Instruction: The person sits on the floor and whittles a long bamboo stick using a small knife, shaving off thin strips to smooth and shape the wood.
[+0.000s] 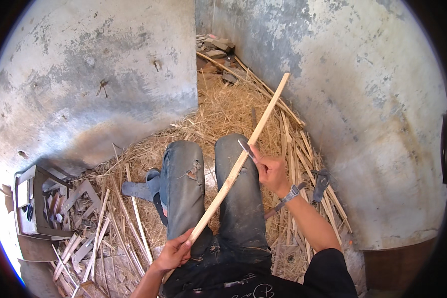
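A long, pale wooden strip slants across my thighs, from my lap up to the far right. My left hand is closed round its lower part; a short end shows below that hand. Higher up, over my right knee, my right hand is closed on a small knife with a thin, shiny blade. The blade lies across the strip, and the fingers are close against the strip's right edge. Most of the knife's handle is hidden in the hand.
Straw-like shavings cover the floor. Long wooden strips lie along the right wall, others on the left. A wooden frame box stands at the left wall. Rubble is piled in the far corner.
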Available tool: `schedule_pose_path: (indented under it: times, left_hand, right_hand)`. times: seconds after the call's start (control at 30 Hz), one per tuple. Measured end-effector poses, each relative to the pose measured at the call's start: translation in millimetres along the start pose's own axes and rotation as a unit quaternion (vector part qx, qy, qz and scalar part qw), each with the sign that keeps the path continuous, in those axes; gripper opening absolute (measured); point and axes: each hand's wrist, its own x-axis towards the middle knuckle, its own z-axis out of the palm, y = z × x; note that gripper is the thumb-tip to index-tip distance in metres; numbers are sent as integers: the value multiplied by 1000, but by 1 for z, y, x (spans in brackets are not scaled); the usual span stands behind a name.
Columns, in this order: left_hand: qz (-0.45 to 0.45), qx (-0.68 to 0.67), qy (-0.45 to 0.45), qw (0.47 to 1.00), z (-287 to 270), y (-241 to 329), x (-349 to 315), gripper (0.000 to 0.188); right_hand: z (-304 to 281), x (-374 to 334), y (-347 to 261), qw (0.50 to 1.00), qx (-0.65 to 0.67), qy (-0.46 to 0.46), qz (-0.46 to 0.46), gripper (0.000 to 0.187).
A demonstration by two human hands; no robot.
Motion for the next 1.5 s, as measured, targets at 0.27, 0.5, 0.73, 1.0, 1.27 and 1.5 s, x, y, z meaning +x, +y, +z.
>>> schedule_pose_path:
  times: [0.27, 0.5, 0.73, 1.0, 1.27, 1.5]
  left_hand:
    - [4, -21, -24, 999, -7, -12, 5, 52]
    - [-10, -78, -71, 994, -12, -18, 9, 51]
    - [-6, -106, -62, 992, -10, -16, 11, 50]
    - [170, 241, 106, 950, 19, -9, 3, 45]
    - [143, 236, 118, 954, 18, -4, 12, 44]
    - [-14, -55, -40, 998, -7, -4, 17, 51]
  right_hand:
    - [-12, -18, -34, 985, 74, -152, -28, 34]
    - [-37, -15, -10, 900, 262, -315, 149, 34]
    - [-38, -29, -23, 725, 560, -322, 240, 40]
    - [-26, -29, -58, 963, 139, -120, 200, 25]
    - [-24, -62, -77, 967, 117, -206, 94, 21]
    - [-73, -27, -27, 973, 21, 52, 224, 30]
